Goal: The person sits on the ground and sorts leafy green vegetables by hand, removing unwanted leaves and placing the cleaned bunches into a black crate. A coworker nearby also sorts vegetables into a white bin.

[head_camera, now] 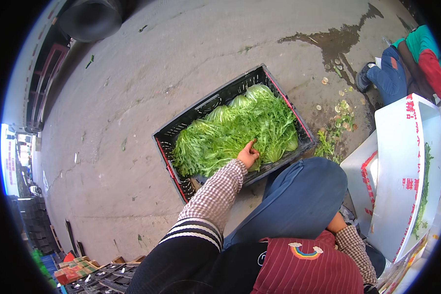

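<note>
A black plastic crate (208, 104) with red side bars lies tilted on the ground before me, holding several heads of frisée-like leafy greens (239, 126). Over its near side reaches my left hand (248, 154), its fingers partly spread and touching the leaves; whether it grips any is unclear. My right hand (337, 222) is low at the right, beside my knee; its fingers are hidden behind the leg. Whether it holds anything cannot be seen.
White foam boxes (393, 172) with red printing stand at the right, one with greens inside. A co-worker (408, 66) is at the upper right. Leaf scraps (343, 117) and a wet patch (334, 38) mark the concrete. Black crates (106, 277) are at the lower left, a vehicle at the upper left.
</note>
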The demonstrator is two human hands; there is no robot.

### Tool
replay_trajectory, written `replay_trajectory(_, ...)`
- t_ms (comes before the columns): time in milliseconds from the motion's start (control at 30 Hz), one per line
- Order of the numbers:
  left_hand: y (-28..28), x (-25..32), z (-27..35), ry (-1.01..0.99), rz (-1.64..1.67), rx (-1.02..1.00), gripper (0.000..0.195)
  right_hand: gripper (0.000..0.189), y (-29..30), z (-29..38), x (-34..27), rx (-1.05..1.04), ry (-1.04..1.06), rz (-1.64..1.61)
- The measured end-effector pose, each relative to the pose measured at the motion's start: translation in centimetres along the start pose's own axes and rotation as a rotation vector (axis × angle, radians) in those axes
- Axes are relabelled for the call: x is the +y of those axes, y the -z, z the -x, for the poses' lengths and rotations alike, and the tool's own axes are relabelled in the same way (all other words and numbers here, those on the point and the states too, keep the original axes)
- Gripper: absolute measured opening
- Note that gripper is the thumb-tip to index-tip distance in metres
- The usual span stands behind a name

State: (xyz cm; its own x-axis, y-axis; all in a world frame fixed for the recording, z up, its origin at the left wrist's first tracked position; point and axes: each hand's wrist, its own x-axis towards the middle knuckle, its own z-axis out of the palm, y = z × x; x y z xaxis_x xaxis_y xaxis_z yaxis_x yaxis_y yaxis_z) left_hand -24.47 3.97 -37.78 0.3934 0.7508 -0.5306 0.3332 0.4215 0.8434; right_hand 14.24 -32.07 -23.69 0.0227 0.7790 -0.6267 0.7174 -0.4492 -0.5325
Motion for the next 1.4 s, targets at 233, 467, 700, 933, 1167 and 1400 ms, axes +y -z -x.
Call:
replay_trajectory(233,1.5,0.4,-1.5,0.281,0.383,-0.11,0.087,0.037,0.8,0.9,-1.7,0.026,-0.143,0.005)
replay_trajectory(467,1.4,-5.0,-1.5,0.055,0.039,0.017,0.096,0.045,6.5,1.7,-8.3,0.091,-0.154,-0.123)
replay_trajectory(700,-0.9,3.6,6.2,0.13,0.15,0.007,0.073,0.043,10.0,5.1,-13.2,0.177,-0.141,-0.257)
replay_trajectory(933,1.6,4.9,12.9,0.049,-0.198,0.147,0.027,0.044,12.3,7.6,-13.3,0.263,-0.029,-0.193)
replay_trajectory(1167,4.7,3.8,13.0,0.059,-0.147,0.256,0.024,0.042,15.2,9.7,-15.7,0.245,0.098,-0.027)
replay_trajectory(1400,3.6,4.9,15.4,0.155,-0.305,0.199,0.039,0.043,15.8,10.5,-16.3,0.279,0.153,0.013)
